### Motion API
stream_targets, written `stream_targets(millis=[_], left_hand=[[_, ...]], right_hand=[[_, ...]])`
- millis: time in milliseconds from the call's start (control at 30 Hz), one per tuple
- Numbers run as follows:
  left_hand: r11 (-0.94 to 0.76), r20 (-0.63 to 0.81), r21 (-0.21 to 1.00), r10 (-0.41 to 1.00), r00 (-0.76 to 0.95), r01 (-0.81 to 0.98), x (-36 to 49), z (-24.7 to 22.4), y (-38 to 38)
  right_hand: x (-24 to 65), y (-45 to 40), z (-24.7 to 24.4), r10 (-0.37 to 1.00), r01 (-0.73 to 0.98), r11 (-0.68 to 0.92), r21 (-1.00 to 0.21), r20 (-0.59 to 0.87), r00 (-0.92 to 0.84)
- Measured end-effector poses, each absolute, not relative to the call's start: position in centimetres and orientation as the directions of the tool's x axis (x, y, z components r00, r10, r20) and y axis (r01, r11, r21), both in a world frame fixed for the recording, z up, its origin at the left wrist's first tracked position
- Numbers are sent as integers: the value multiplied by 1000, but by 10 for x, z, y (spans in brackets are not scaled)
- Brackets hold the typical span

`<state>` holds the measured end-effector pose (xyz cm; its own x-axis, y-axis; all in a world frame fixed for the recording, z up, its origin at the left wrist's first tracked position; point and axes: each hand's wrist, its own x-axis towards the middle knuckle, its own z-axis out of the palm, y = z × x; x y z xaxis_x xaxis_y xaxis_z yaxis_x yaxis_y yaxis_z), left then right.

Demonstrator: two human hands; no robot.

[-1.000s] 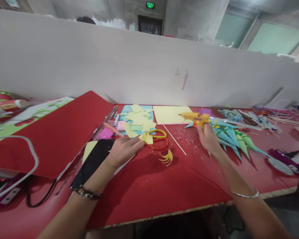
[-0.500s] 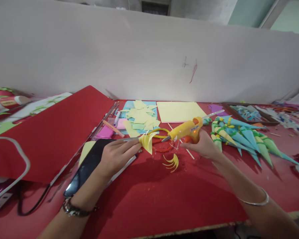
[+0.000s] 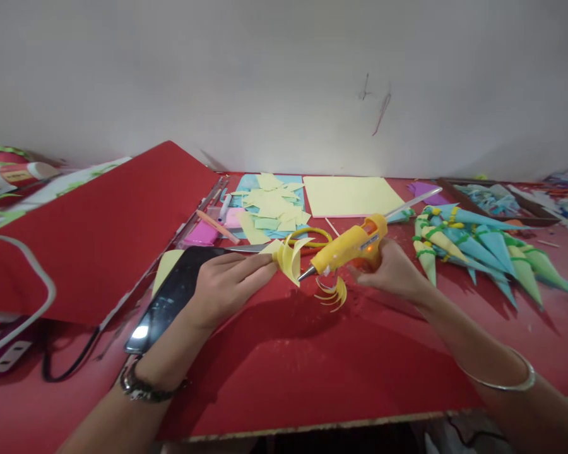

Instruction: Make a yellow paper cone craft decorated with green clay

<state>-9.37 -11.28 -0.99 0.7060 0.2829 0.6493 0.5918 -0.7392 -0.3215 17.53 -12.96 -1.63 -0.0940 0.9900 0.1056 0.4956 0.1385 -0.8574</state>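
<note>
Between the fingers of my left hand (image 3: 231, 280) is a piece of curled yellow paper (image 3: 291, 260), its cut strips fanning out to the right. My right hand (image 3: 392, 272) is wrapped round the handle of a yellow glue gun (image 3: 348, 246) with an orange light glowing on it. The gun's metal nozzle points left and down, at the edge of the paper strips; whether it touches them I cannot tell. A second curled yellow paper piece (image 3: 334, 294) lies on the red tabletop (image 3: 322, 366) below the gun. Yellow-handled scissors (image 3: 312, 232) lie behind, partly hidden.
At the right lies a pile of blue and green paper cones (image 3: 483, 249). A dark phone (image 3: 163, 309) is under my left wrist. Further back are yellow paper scraps (image 3: 272, 203) and a pale yellow sheet (image 3: 348, 195). A red board (image 3: 113, 233) leans at the left.
The glue gun in my right hand has moved left and down, bringing its nozzle close to the paper strips. My left hand still holds the curled paper. The view has tilted down slightly.
</note>
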Motion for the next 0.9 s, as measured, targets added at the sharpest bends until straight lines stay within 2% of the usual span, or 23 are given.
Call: stream_targets(millis=[233,400,700,900], left_hand=[[-752,677,-354,204,707,557,-97,-11,-110],[-741,688,-361,199,698,566,-97,-12,-109],[-750,683,-344,213,699,565,-97,-12,-109],[-761,719,-344,163,675,550,-95,-12,-106]], right_hand=[[175,-130,-12,988,561,153,-813,131,-79],[176,-129,-12,984,595,179,-783,151,-97],[174,-129,-13,986,602,166,-781,139,-91],[175,-129,-13,985,584,174,-793,132,-114]])
